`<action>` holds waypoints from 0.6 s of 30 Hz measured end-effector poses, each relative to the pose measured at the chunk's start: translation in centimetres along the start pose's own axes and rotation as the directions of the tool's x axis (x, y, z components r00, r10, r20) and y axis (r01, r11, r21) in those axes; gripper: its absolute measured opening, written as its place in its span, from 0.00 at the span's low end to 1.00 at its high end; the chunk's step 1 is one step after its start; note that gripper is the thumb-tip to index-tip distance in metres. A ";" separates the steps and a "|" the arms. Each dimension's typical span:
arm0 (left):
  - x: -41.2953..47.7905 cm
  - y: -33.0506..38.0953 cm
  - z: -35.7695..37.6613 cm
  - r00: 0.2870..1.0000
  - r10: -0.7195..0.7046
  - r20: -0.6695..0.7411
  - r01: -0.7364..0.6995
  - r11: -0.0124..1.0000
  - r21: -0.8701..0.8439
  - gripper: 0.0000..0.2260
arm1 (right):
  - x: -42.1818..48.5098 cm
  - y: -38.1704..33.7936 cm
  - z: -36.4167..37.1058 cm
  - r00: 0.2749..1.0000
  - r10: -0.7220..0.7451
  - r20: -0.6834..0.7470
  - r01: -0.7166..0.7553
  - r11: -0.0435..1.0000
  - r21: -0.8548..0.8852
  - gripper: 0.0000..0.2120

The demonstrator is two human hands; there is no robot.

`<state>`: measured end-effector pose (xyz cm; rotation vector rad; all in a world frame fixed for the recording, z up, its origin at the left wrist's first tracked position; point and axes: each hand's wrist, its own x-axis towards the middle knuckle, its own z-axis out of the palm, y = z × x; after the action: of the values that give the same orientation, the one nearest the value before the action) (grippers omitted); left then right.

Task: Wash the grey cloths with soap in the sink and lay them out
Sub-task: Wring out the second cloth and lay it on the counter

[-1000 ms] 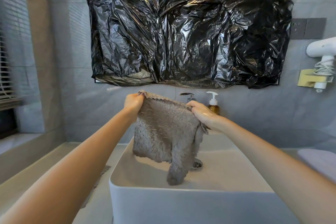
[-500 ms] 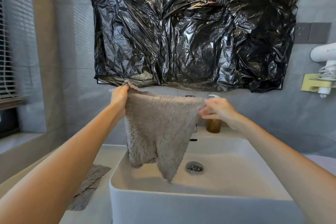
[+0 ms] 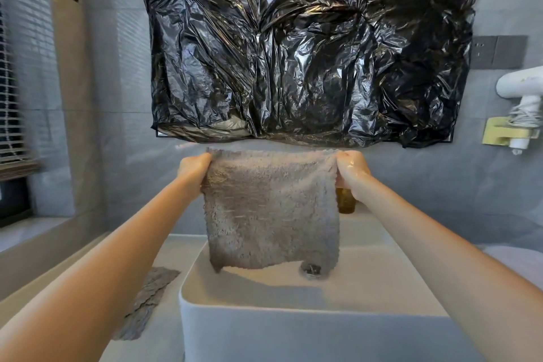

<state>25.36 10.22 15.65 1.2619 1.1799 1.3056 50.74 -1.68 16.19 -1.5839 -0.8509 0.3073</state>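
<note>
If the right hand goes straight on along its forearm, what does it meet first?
Likely the amber soap bottle just behind the right hand, else the grey tiled wall; depth is unclear.

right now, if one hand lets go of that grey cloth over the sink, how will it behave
Probably floppy: the grey cloth hangs limp between the left hand and right hand, so a freed corner would likely drop. It may be wet and heavy for its size; the right hand glistens.
</note>
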 end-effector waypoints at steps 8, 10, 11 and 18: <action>-3.3 0.7 2.6 0.942 -0.027 0.336 0.041 0.999 -0.035 0.06 | -2.7 -2.5 1.0 0.943 -0.019 0.333 -0.062 0.971 0.232 0.07; -4.4 0.6 3.9 0.923 0.076 0.378 -0.082 0.997 0.000 0.05 | -3.7 -2.8 1.8 0.914 -0.028 0.405 -0.066 0.974 0.215 0.07; -5.0 0.6 4.5 0.908 0.127 0.398 -0.143 0.990 0.011 0.04 | -3.9 -2.8 2.2 0.906 -0.032 0.422 -0.061 0.977 0.204 0.07; -7.6 1.2 5.2 0.737 0.248 0.629 -0.308 0.951 -0.014 0.18 | -4.1 -2.4 2.5 0.867 -0.143 0.477 0.073 0.984 0.162 0.14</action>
<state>30.77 2.66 16.16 1.8151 0.5830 0.9066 45.46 -2.59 16.81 -1.3362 -1.2735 0.6915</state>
